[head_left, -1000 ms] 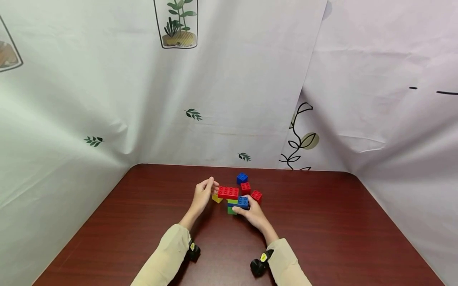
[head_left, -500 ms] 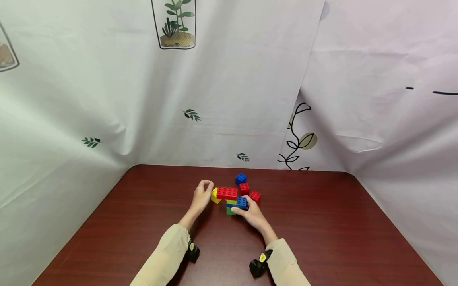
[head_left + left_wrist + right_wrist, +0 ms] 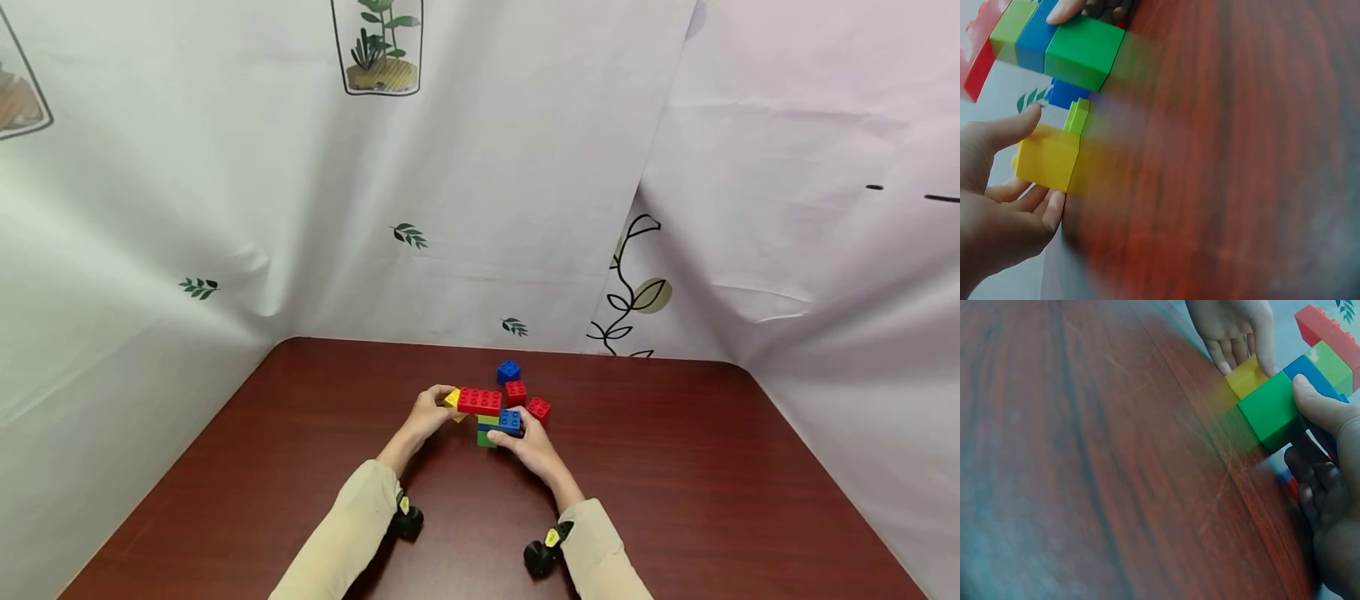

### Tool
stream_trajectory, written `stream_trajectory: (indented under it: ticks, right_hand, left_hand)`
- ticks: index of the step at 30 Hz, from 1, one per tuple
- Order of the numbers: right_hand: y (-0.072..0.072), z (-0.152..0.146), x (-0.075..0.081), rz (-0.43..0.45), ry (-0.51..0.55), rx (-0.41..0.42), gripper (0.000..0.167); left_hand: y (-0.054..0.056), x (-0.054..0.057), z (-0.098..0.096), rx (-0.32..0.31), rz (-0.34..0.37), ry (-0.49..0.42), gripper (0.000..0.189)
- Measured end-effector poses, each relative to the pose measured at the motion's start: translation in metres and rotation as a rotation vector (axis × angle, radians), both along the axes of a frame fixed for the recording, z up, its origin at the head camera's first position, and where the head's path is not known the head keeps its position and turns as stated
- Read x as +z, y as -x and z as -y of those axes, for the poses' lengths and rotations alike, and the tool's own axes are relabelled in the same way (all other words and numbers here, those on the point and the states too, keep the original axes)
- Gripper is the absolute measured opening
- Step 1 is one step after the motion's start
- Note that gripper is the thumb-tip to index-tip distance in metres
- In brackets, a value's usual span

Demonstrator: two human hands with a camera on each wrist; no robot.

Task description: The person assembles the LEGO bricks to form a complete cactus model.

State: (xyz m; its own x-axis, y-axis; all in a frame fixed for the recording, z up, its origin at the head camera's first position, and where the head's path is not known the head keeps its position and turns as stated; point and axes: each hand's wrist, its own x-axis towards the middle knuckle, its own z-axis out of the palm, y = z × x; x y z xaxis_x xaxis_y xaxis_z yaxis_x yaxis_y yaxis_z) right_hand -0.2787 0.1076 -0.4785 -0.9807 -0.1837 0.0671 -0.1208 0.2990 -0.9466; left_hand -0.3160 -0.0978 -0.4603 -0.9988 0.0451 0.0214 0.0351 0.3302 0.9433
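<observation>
My left hand (image 3: 429,414) has its thumb and fingers on opposite sides of a yellow brick (image 3: 1049,157), gripping it low at the table. My right hand (image 3: 528,444) holds a stack standing just right of it, the thumb pressing its near side. From the bottom up, that stack has a green brick (image 3: 1270,411), a blue brick (image 3: 511,421), a light green brick (image 3: 1012,32) and a long red brick (image 3: 480,401). The red one juts out to the left, toward the yellow brick. Part of the yellow brick is hidden behind the red one.
Behind the stack lie a loose blue brick (image 3: 508,372), a red brick (image 3: 515,392) and another red brick (image 3: 537,409). A small light green piece (image 3: 1077,116) shows beyond the yellow brick. The brown table (image 3: 675,483) ends at a white patterned curtain (image 3: 487,208).
My left hand draws back slightly from the yellow brick, then comes in again and takes hold of it. My right hand keeps the stack in nearly the same place.
</observation>
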Motion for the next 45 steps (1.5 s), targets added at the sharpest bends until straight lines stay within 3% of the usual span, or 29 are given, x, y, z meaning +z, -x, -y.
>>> stream_trajectory:
  ticks: [6,15,22,29,33,40,45]
  right_hand:
    - [0.000,0.002,0.000,-0.001,-0.005,0.008,0.040]
    - [0.000,-0.001,0.001,-0.003,-0.005,-0.002,0.039]
    - [-0.003,-0.002,0.000,0.020,-0.020,-0.009,0.040]
    - [-0.002,0.001,0.003,0.009,-0.014,-0.046,0.036]
    - [-0.006,0.003,0.010,0.019,-0.026,-0.055,0.035]
    - [-0.028,0.003,0.042,0.021,-0.010,-0.025,0.032]
    - [-0.028,0.002,0.042,0.010,-0.005,-0.017,0.033]
  left_hand:
    - [0.001,-0.001,0.007,0.010,0.040,-0.022,0.045]
    - [0.002,0.002,0.005,0.022,0.020,-0.023,0.038]
    - [0.000,0.005,0.017,0.075,0.043,-0.005,0.035]
    - [0.001,0.007,0.021,0.070,0.051,-0.036,0.033]
    - [0.000,0.010,0.021,0.060,0.043,-0.051,0.033]
    - [0.001,0.013,0.026,0.047,0.040,-0.052,0.034]
    - [0.000,0.024,0.027,0.025,0.020,-0.093,0.037]
